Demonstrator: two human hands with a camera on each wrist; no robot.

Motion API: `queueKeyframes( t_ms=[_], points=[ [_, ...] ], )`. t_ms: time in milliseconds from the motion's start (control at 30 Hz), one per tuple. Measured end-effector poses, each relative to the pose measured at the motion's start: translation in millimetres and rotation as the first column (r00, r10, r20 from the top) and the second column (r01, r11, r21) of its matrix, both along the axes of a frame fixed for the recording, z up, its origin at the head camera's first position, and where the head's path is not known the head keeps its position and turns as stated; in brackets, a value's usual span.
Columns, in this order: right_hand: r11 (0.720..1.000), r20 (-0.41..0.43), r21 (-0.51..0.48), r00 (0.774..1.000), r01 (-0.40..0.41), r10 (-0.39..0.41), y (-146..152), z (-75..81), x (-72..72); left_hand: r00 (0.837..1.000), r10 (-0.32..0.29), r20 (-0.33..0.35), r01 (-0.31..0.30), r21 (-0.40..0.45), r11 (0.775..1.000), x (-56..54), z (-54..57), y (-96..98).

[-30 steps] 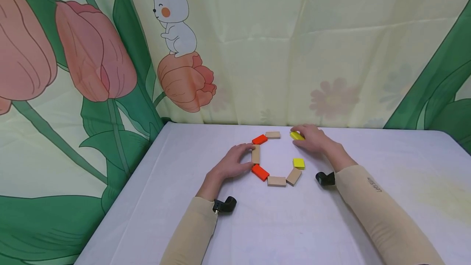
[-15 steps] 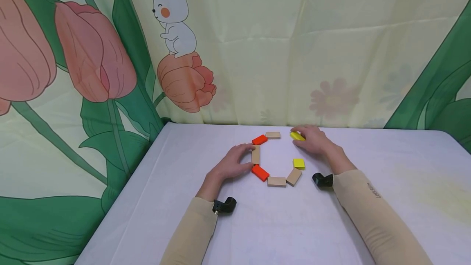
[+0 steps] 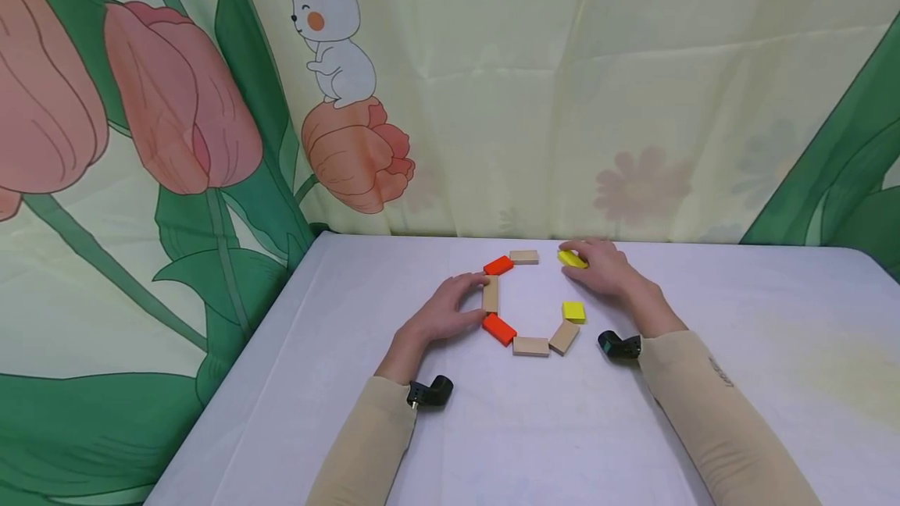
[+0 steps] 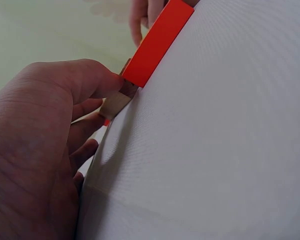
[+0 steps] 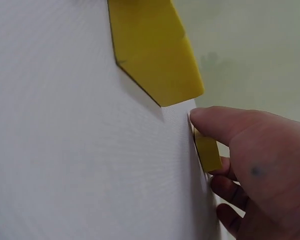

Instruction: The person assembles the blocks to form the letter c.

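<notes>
Small flat blocks lie on the white table in a rounded, broken ring in the head view. At its left, my left hand (image 3: 448, 309) spans a plain wooden block (image 3: 491, 295), thumb at the near end and fingertip at the far end. A red block (image 3: 499, 329) lies beside that thumb; another red block (image 3: 498, 265) sits beyond the fingertip. At the back right, my right hand (image 3: 599, 265) pinches a yellow block (image 3: 572, 259) between thumb and fingers, close over the tabletop. A second yellow block (image 5: 152, 50) looms large in the right wrist view.
Plain blocks form the ring's near side (image 3: 530, 347), near-right corner (image 3: 564, 337) and far side (image 3: 523, 257). The white-covered table (image 3: 520, 436) ends at the back against a printed curtain (image 3: 492, 139) with tulips and a rabbit.
The right forearm has shifted slightly left while its hand keeps the yellow block in about the same spot. The left hand and the other blocks stay put.
</notes>
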State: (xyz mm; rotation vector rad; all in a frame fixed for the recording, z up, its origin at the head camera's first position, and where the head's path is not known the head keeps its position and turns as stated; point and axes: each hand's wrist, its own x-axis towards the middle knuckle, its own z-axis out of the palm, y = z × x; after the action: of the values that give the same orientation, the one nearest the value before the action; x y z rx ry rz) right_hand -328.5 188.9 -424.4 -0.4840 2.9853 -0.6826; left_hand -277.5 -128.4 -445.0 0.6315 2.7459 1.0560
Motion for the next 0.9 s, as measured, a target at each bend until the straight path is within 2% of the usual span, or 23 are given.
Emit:
queueKeyframes(
  t_ms=[267, 567, 733, 900],
  points=[
    [1.0, 0.005, -0.023, 1.0, 0.0, 0.0, 6.1, -2.7, 2.7, 1.0, -0.012, -0.001, 0.012, 0.002, 1.0, 0.3, 1.1, 3.2],
    [0.998, 0.028, -0.057, 0.999, -0.028, 0.03, 4.2, 2.5, 3.1, 1.0, 0.013, 0.012, -0.013, -0.009, 1.0, 1.3, 5.6, -0.2],
    [0.997, 0.043, -0.078, 0.999, -0.016, 0.02, 5.3, 4.4, 5.0, 1.0, 0.016, 0.02, -0.016, -0.006, 1.0, -0.2, 3.8, 0.5],
    [0.996, 0.023, -0.085, 0.999, -0.023, 0.025, 7.6, 3.9, 10.6, 0.999, 0.019, 0.031, -0.019, 0.0, 1.0, 2.0, 1.9, 0.8]
  ],
)
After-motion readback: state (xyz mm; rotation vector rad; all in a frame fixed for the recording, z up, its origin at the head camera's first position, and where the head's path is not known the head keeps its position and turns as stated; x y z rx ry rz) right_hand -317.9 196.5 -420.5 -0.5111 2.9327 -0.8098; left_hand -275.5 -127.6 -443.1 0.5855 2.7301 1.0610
